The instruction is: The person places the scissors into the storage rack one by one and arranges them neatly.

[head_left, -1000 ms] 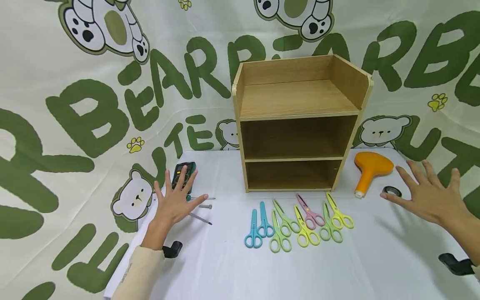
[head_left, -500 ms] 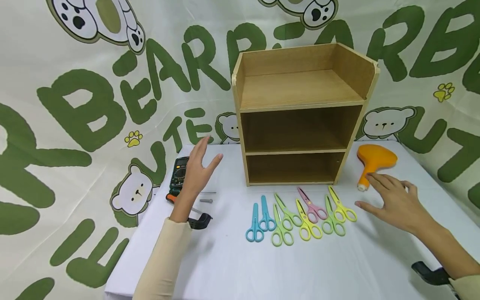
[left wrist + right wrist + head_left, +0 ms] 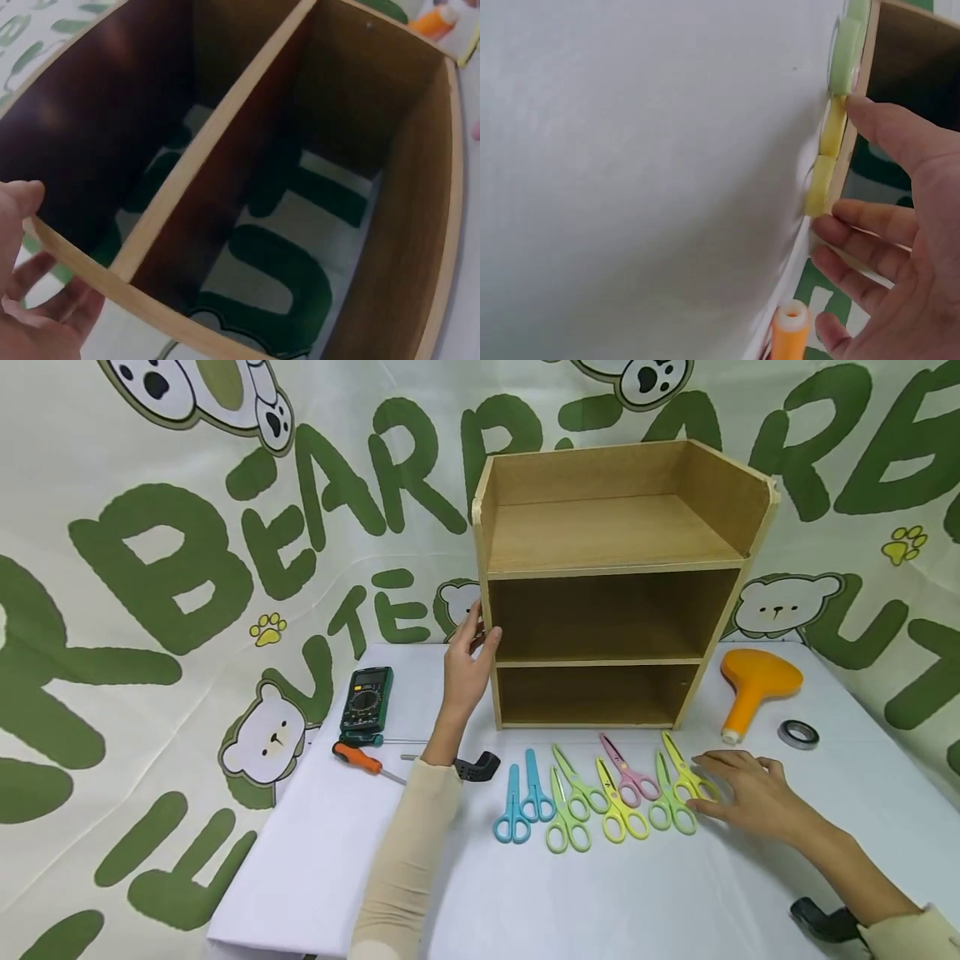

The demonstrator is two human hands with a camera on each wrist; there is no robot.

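A small wooden shelf unit [image 3: 611, 568] stands on the white-covered table. My left hand [image 3: 467, 672] is at its left side panel, thumb at the front edge and fingers round the outside. In the left wrist view, the panel's edge [image 3: 157, 319] runs between the thumb and fingers of my left hand [image 3: 34, 300]. My right hand [image 3: 750, 793] reaches over the yellow scissors [image 3: 686, 772] at the row's right end, thumb and fingers apart by the handles. Green scissors [image 3: 671, 810] lie just left of them. In the right wrist view, my right hand [image 3: 907, 217] has spread fingers beside the yellow handles [image 3: 821, 184].
More scissors, including a blue pair [image 3: 512, 814] and a pink pair [image 3: 630, 777], lie along the shelf front. An orange paddle-shaped object [image 3: 757, 685] and a roll of black tape [image 3: 798, 734] are at right. A multimeter [image 3: 365, 702] and a screwdriver [image 3: 360, 758] lie at left.
My left hand has moved right, from above the multimeter to the shelf's left panel. My right hand has moved left and down, from near the tape to the yellow scissors.
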